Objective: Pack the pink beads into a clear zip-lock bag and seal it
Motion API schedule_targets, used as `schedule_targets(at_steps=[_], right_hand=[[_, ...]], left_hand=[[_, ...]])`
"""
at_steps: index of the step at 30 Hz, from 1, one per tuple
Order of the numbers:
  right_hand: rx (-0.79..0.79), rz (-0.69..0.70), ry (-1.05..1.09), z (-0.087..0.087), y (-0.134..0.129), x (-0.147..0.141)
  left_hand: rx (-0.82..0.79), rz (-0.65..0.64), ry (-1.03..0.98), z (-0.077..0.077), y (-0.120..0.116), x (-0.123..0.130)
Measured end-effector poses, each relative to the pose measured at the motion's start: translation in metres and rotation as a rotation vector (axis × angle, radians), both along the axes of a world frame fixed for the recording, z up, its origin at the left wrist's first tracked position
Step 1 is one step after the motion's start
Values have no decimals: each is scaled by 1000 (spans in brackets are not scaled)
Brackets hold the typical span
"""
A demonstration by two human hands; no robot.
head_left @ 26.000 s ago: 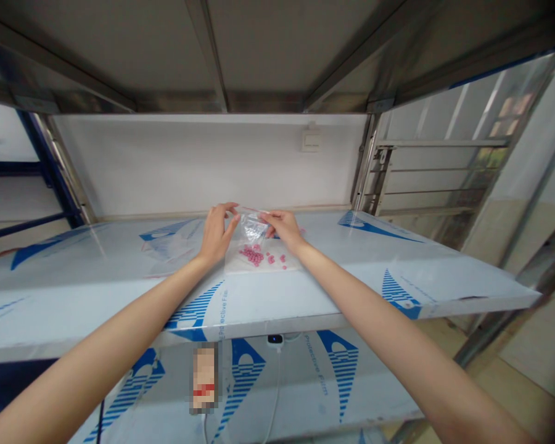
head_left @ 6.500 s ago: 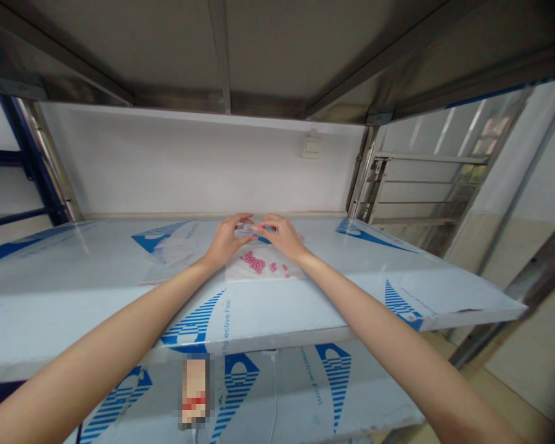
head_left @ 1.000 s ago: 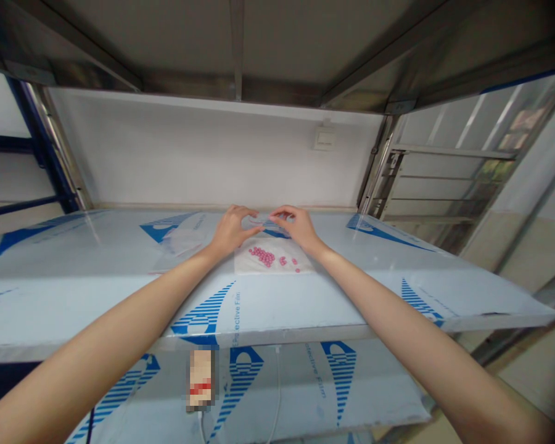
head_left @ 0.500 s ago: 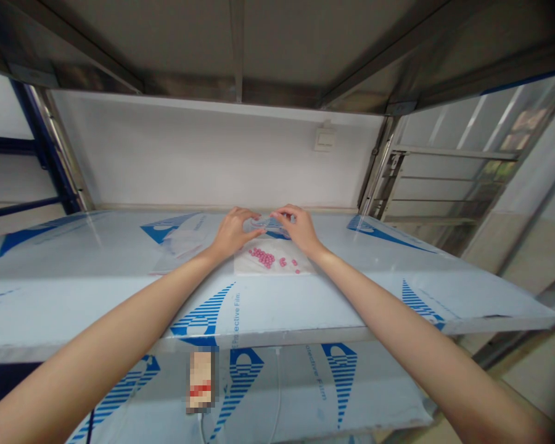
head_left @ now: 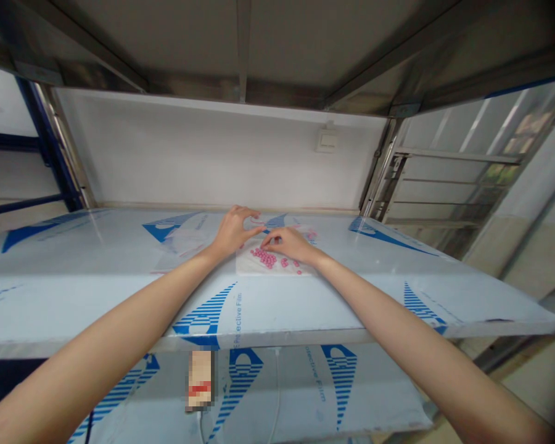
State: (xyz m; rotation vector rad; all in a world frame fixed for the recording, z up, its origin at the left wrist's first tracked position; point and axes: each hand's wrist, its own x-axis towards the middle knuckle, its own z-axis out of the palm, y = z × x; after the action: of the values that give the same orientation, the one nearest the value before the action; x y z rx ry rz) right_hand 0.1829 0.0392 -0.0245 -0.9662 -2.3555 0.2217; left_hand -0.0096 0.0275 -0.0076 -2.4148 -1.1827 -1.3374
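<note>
Small round pink beads point(head_left: 264, 259) lie in a loose cluster on a white sheet point(head_left: 250, 269), with a few set apart to the right. At the cluster's upper edge, my right hand point(head_left: 289, 243) has thumb and fingertips pinched together; whatever they hold is too small to see. My left hand point(head_left: 235, 233) rests just behind and left of the beads, fingers curled round with thumb and forefinger near each other. Something thin and clear shows faintly by its fingertips, too blurred to name. More blurred pink spots point(head_left: 311, 234) show beyond my right hand.
Clear plastic bags point(head_left: 180, 246) lie left of my left hand. The table point(head_left: 120, 308) is covered in blue-printed protective film. On the lower shelf is a blurred-out phone-like object point(head_left: 200, 379) with a white cable. A metal bunk frame point(head_left: 243, 55) hangs overhead.
My right hand has come down and left, from the clear thing near my left fingertips to the pink beads. My left hand has stayed nearly in place.
</note>
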Motion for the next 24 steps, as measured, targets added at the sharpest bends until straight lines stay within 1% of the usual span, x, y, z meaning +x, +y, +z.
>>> schedule_targets(at_steps=[6,10,12,14,19,21,24], right_hand=[[12,1,-36,-1,4,1],[0,9,5,-5,4,0],[-9,23,54,-5,4,0],[1,17,142,-1,5,2],[116,-63,502,16,7,6],[136,-51,546,19,5,6],[132,-21,495,19,0,2]], left_hand=[[3,-17,0,0,1,0],[0,-16,-1,0,1,-1],[-4,-13,4,0,1,-1],[-6,-9,13,-1,2,-1],[3,-29,42,-3,2,1],[13,-53,54,-4,1,3],[23,-82,71,-4,0,5]])
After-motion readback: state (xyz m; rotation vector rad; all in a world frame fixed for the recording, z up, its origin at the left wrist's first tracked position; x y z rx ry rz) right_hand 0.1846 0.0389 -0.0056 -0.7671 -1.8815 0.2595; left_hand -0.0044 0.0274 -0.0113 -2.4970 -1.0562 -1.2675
